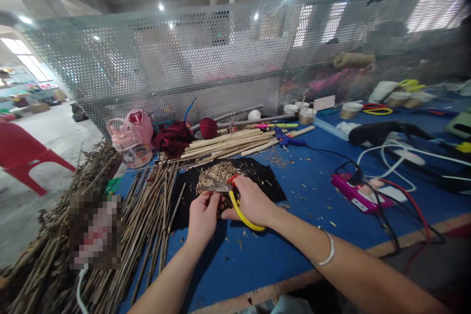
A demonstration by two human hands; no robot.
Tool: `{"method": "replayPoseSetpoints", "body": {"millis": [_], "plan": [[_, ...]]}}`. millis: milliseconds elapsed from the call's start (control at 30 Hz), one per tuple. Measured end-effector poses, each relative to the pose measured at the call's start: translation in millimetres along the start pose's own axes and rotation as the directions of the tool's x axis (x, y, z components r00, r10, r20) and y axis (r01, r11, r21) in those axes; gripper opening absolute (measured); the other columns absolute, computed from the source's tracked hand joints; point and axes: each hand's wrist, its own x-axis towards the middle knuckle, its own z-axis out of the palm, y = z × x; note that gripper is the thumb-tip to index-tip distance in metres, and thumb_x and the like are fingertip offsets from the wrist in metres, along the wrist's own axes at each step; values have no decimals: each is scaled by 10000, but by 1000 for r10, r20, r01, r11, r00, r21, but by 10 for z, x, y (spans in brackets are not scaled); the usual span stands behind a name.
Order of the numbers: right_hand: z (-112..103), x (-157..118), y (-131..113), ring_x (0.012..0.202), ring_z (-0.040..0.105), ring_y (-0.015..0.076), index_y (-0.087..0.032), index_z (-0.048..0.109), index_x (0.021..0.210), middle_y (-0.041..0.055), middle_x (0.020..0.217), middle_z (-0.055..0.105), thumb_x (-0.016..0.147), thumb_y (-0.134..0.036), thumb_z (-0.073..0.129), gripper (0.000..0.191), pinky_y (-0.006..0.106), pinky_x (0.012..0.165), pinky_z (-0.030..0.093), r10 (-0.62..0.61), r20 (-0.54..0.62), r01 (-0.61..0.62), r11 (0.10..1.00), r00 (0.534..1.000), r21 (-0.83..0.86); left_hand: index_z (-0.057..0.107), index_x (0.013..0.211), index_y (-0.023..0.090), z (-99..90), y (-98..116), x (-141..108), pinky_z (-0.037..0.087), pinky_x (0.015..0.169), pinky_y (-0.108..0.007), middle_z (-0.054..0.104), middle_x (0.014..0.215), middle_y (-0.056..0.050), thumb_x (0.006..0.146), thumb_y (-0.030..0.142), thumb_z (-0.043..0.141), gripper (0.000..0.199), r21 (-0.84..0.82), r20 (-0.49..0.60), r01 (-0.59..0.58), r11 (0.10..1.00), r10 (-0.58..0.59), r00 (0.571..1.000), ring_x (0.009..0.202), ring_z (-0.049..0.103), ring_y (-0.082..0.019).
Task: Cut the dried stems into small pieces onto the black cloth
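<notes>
Scissors (219, 187), 1 pr., & chip pile (221, 172), mid-table (305, 240).
R hand (253, 200) wrapped round red/yellow handles (243, 218); L hand (203, 216) w/ fingers bunched by blades, can't tell what's pinched. Pile on blk. cloth (265, 174), btwn. front & back edges. Dry stems (147, 216), bundle, L edge; pale sticks (224, 143) & blue glue gun (289, 139) twd. back edge; pink power strip (344, 186) twd. R edge.

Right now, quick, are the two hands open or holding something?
Left hand: fingers closed in; what they hold, if anything, can't be told.
Right hand: closed, holding the scissors.
</notes>
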Motion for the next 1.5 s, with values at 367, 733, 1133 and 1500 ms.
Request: {"method": "replayPoseSetpoints", "body": {"millis": [367, 733, 1133, 1500], "plan": [[16, -12, -24, 907, 488, 252, -164, 471, 962, 94, 974, 504, 462, -720, 642, 767, 368, 766, 373, 0, -65, -9, 990, 998, -140, 678, 721, 110, -33, -20, -6, 423, 654, -239, 680, 734, -64, 755, 368, 523, 303, 232, -31, -120, 965, 130, 991, 693, 587, -174], [52, -19, -34, 738, 592, 235, -166, 450, 877, 84, 790, 594, 593, -711, 567, 625, 304, 631, 397, 18, 40, -11, 987, 999, -163, 639, 660, 120, 15, -88, -47, 417, 546, -217, 652, 609, -47, 781, 398, 484, 340, 253, -48, -56, 966, 71, 996, 552, 571, -138], [47, -33, -39, 735, 635, 267, -192, 469, 872, 82, 783, 645, 610, -778, 466, 642, 290, 582, 382, 158, 161, -111, 958, 974, -265, 638, 646, 118, -11, -66, -13, 416, 525, -211, 652, 607, -43, 760, 380, 498, 318, 209, -32, 4, 978, 3, 999, 544, 573, -137], [75, -9, -40, 748, 618, 252, -166, 455, 853, 107, 811, 626, 565, -770, 523, 673, 298, 622, 402, 39, 27, -31, 963, 999, -268, 659, 664, 119, -11, -197, 33, 458, 572, -263, 673, 632, -81, 755, 376, 492, 320, 187, 50, 16, 982, -26, 998, 585, 610, -184]]}}
